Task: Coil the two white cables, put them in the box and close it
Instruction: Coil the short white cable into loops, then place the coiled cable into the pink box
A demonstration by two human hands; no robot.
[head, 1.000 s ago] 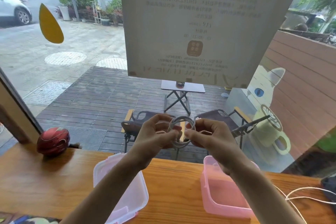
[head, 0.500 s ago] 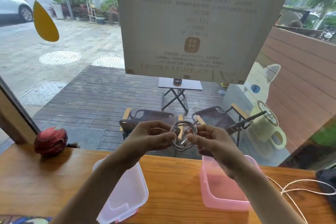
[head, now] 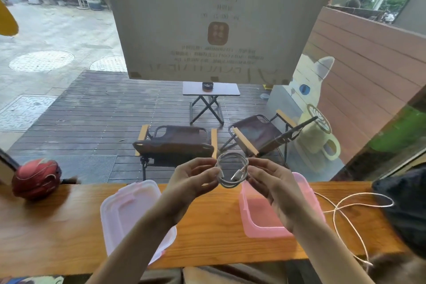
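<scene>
The right hand (head: 274, 193) and forearm cover the near left part of the open pink plastic box (head: 306, 203), while the left forearm hides the middle of the translucent pink-tinted lid (head: 124, 210). At four o'clock the loose white cable (head: 345, 214) runs under a dark cloth bundle (head: 405, 210), itself cut off by the right edge. The printing on the large pale window poster (head: 219, 18) is too blurred to read, and the picture's top cuts off its upper part.
</scene>
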